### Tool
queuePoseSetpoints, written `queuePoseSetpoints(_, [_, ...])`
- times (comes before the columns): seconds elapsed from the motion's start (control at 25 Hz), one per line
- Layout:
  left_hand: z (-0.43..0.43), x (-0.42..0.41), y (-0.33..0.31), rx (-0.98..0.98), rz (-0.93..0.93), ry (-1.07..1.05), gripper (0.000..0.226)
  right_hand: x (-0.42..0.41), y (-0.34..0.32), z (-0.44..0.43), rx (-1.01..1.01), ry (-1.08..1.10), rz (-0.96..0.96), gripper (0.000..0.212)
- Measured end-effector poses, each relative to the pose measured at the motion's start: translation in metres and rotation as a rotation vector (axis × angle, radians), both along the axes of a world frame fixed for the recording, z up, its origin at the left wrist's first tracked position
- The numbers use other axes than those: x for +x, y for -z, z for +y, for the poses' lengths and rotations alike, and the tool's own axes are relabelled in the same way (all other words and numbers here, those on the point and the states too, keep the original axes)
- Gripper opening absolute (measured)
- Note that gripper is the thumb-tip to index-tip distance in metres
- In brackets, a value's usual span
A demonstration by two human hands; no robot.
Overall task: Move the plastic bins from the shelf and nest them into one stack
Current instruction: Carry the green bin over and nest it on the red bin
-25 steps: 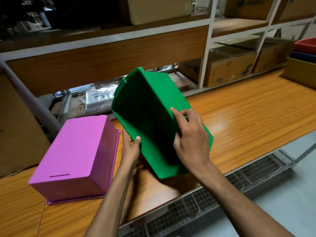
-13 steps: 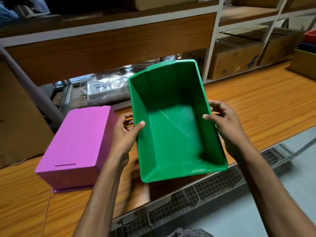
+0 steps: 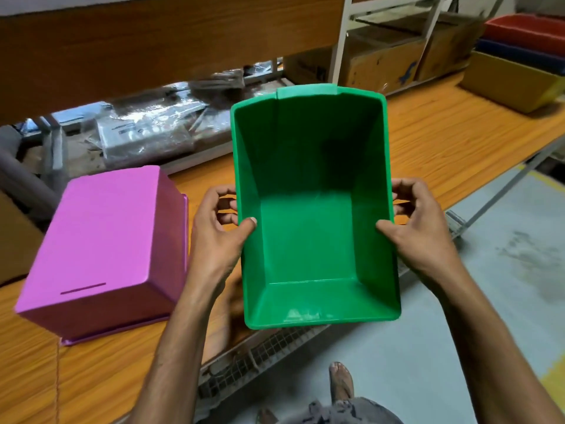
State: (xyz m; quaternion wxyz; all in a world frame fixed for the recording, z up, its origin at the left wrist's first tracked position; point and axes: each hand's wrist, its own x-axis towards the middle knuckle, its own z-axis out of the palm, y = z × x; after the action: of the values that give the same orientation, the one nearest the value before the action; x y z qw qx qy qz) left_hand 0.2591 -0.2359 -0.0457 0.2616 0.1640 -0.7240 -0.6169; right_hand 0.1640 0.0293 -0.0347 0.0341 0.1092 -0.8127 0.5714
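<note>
The green bin [image 3: 315, 209] is up in the air, held over the front edge of the wooden worktop [image 3: 443, 133]. Its open side faces up, and it is empty inside.

The left hand [image 3: 217, 237] has its grip clamped on the left wall of the bin, thumb inside and fingers curled round the outside. The right hand [image 3: 419, 231] has the same kind of grip on the right wall. So both hands hold it.

A pink bin [image 3: 104, 252] sits upside down on the worktop, just beside the left hand and not touching the green one. Far off to the right there is a small pile: a red bin [image 3: 526, 29] in a blue bin [image 3: 519, 53] in a yellow bin [image 3: 513, 84] (it looks like the stack being built).

I think this is the carrying step. Next, the green bin most likely needs to go over to that pile, line up straight above the red bin, and drop down inside it. After that, the pink bin will have to be flipped the right way up.
</note>
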Motion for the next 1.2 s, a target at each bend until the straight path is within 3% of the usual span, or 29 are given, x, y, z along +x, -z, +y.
queuePoseSetpoints(0.44, [0.146,-0.028,0.010,-0.201,0.094,0.264,0.046,0.065,0.011,0.150,0.301,0.434,0.142,0.060])
queuePoseSetpoints(0.92, [0.402,-0.060,0.042,-0.269,-0.054,0.525,0.045,0.103,0.058,0.391,0.196,0.692,-0.052,0.055])
queuePoseSetpoints(1.2, [0.537,-0.098,0.049,-0.446,-0.100,0.620,0.044,0.097,0.070,0.500,0.312,0.861,-0.114,0.048])
